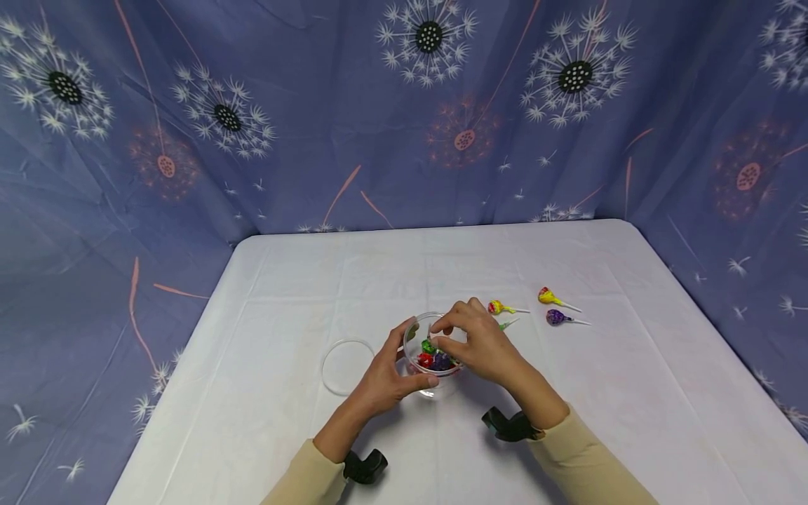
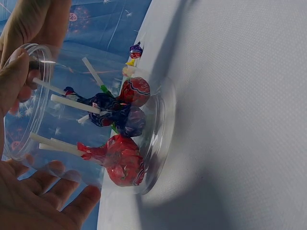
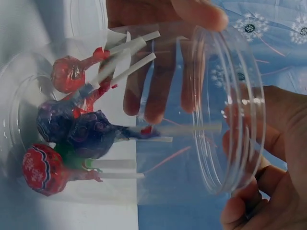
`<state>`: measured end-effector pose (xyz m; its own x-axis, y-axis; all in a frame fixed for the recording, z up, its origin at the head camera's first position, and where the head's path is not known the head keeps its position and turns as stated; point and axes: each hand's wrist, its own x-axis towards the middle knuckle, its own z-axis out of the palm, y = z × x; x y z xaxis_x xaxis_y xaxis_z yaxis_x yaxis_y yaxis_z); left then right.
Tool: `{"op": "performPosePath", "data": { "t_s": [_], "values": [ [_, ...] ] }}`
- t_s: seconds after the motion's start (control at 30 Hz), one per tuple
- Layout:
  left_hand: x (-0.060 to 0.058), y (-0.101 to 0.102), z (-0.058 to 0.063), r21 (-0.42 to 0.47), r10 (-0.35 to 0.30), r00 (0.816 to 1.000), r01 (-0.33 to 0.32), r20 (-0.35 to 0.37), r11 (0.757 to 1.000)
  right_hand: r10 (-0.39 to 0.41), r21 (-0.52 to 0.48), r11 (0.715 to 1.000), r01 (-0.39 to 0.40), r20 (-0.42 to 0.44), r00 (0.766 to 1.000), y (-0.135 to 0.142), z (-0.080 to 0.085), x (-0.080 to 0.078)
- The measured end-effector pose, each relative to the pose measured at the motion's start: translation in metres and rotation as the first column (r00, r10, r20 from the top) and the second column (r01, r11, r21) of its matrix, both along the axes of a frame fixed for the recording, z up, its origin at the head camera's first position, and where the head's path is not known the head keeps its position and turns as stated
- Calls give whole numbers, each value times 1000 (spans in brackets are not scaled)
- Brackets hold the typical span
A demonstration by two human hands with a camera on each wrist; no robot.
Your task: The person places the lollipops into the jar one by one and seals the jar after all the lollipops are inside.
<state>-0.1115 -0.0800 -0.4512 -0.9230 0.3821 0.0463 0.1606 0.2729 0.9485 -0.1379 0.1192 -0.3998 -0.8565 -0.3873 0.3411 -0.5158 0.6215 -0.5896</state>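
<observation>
Left hand (image 1: pixel 390 379) curved, thumb (image 1: pixel 418 383) extended, right hand (image 1: pixel 478 340) lowered, fingers (image 1: pixel 456 319) bent, forearms (image 1: pixel 344 429) angled inward

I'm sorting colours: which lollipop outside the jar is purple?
The purple lollipop, beside the right yellow lollipop; the left yellow lollipop and green lollipop show no purple.

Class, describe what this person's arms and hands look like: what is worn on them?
The left hand and right hand are ungloved. Plain beige sleeves cover the forearms, ending short of the wrists. Each wrist carries a black, rounded camera on its inner side. No cables show.
</observation>
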Motion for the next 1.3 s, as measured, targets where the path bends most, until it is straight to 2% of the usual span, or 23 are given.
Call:
{"op": "performPosePath", "data": {
  "t_s": [0.17,0.3,0.57,0.7,1.03,1.3],
  "values": [
    [0,0,0,4,12,1000,-12,-4,1000,14,-58,998,-15,-18,1000,8,5,0],
    [1,2,4,5,24,1000,-24,15,1000,-20,-94,995,17,-34,999,21,8,-3],
    [11,3,34,-21,27,998,-26,50,999,-150,-108,984,143,-59,987,54,7,-14],
    [13,2,38,-18,25,998,-24,51,1000,-205,-102,975,198,-69,976,72,0,-19],
    [13,2,35,-6,27,998,-27,53,1000,-337,-62,940,336,-15,941,119,-25,-28],
    [13,3,36,-8,15,998,-15,53,1000,-448,23,894,447,35,894,160,-48,-33]
  ]
}}
